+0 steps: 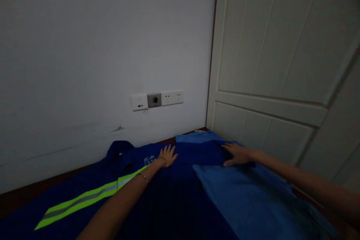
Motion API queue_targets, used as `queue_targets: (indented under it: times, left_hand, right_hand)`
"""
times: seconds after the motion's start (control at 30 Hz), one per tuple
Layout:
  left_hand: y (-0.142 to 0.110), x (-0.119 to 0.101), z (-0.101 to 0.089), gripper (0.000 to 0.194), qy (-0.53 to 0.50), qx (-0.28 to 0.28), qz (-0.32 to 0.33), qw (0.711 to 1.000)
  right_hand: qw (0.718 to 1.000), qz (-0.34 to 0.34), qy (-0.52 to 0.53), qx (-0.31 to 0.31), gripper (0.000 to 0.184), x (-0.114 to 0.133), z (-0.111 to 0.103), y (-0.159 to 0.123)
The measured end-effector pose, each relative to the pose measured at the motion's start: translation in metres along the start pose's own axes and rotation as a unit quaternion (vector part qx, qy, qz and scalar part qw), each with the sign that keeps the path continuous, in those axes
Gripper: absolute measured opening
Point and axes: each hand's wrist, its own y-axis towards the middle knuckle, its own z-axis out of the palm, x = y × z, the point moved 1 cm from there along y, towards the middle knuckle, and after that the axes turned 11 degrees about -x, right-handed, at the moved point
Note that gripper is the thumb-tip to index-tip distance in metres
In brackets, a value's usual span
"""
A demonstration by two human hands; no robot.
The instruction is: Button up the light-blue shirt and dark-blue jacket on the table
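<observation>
A dark blue work jacket (168, 195) with a yellow-green and grey reflective stripe (81, 201) lies spread out below me. My left hand (168, 156) rests on it, fingers spread, beside a small white printed logo (149, 159). On the right, my right hand (236, 153) lies with fingers apart on a dark blue strip of the jacket, perhaps a sleeve. Beneath that strip a lighter blue cloth (225, 191) shows, its kind unclear. The jacket's collar (120, 148) stands up a little near the wall. Neither hand grips anything.
Behind the clothes rises a white wall (98, 45) with a row of sockets and switch plates (172, 98). A pale panelled door (258, 63) stands close on the right. Dark reddish surface (17, 202) shows along the wall's foot.
</observation>
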Motion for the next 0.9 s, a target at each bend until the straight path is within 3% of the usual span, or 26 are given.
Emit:
queue_targets:
  times: [0.1, 0.2, 0.27, 0.37, 0.47, 0.7, 0.9]
  left_hand:
    - [0.002, 0.0, 0.002, 0.071, -0.008, 0.006, -0.003, 1.0]
    - [0.005, 0.0, -0.001, 0.069, -0.015, -0.018, -0.019, 1.0]
    - [0.01, 0.001, -0.004, 0.065, -0.018, -0.051, -0.036, 0.998]
    - [0.021, 0.007, -0.009, 0.058, -0.03, -0.08, -0.039, 0.996]
    - [0.034, 0.014, -0.011, 0.051, -0.051, -0.072, -0.016, 0.996]
    - [0.049, 0.023, -0.021, 0.032, -0.05, -0.083, 0.0, 0.995]
    - [0.061, 0.034, -0.029, 0.027, -0.067, -0.127, -0.007, 0.99]
  right_hand:
    - [0.998, 0.016, -0.058, -0.028, 0.1, 0.005, 0.028, -0.025]
    - [0.992, 0.034, -0.091, -0.084, 0.07, 0.0, 0.041, -0.038]
    - [0.988, 0.037, -0.099, -0.115, 0.053, -0.009, 0.041, -0.038]
    - [0.986, 0.052, -0.091, -0.127, 0.041, -0.028, 0.025, -0.032]
    - [0.981, 0.082, -0.075, -0.158, 0.037, -0.046, -0.011, -0.022]
    - [0.933, 0.171, -0.143, -0.282, 0.033, -0.082, -0.132, 0.002]
    - [0.912, 0.14, -0.213, -0.322, 0.031, -0.092, -0.208, 0.004]
